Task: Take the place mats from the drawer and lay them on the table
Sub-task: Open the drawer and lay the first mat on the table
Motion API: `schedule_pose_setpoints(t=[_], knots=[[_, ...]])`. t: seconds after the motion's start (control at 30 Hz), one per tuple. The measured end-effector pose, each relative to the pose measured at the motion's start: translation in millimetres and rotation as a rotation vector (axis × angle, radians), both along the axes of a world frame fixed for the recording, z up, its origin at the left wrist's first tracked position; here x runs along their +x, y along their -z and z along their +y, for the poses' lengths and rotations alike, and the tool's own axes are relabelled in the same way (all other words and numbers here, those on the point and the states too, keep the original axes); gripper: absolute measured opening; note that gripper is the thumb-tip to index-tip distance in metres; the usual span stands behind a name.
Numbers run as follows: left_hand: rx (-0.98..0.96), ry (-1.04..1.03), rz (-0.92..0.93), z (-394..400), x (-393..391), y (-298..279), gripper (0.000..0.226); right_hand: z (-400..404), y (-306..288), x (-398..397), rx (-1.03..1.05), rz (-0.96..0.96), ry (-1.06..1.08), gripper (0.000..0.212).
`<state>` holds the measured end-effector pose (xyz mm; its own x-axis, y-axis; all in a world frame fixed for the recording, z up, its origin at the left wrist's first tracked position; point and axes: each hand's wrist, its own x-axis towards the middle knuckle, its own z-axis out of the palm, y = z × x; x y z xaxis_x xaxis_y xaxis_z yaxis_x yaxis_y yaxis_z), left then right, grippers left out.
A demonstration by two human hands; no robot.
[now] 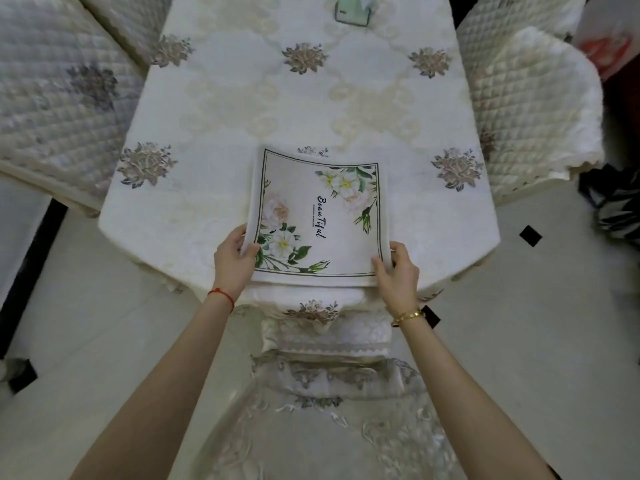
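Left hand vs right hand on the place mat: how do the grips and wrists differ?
The left hand pinches the place mat on its left edge, near the corner; the right hand pinches the near right corner. Left wrist has a red string, right a gold bangle. Both grip with thumb on top.

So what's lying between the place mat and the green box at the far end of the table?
Only bare tablecloth in the head view, between the place mat and the green box.
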<state>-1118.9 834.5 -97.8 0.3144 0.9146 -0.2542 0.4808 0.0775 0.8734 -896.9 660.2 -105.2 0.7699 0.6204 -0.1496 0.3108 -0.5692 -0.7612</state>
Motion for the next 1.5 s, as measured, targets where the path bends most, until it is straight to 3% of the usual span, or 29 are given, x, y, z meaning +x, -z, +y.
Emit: schedule_pose_setpoints(t=[0.2, 0.37, 0.53, 0.73, 0.87, 1.07, 1.5], knots=[[0.050, -0.032, -0.009, 3.3, -8.7, 16.2, 0.044, -12.2, 21.9, 0.8, -0.023, -0.036, 0.033, 0.031], [0.170, -0.021, 0.133, 8.2, -13.7, 21.0, 0.045, -13.1, 22.4, 9.1, -0.086, -0.194, -0.020, 0.039], [0.442, 0.183, 0.334, 31.4, -2.6, 27.7, 0.042, 15.8, 24.3, 29.2, -0.082, -0.461, -0.200, 0.041], [0.598, 0.449, 0.263, 88.8, 80.0, 30.1, 0.043, 114.0, 28.0, 45.7, -0.083, -0.444, -0.452, 0.047], [0.657, 0.616, 0.343, 118.6, 130.3, 39.3, 0.051, 174.9, 36.2, 49.7, -0.130, -0.447, -0.570, 0.050], [0.659, 0.663, 0.464, 130.2, 128.0, 65.7, 0.059, 185.6, 54.0, 64.2, -0.161, -0.474, -0.659, 0.053], [0.581, 0.523, 0.582, 125.0, 82.2, 52.7, 0.070, 112.8, 40.4, 112.4, -0.269, -0.465, -0.404, 0.055]])
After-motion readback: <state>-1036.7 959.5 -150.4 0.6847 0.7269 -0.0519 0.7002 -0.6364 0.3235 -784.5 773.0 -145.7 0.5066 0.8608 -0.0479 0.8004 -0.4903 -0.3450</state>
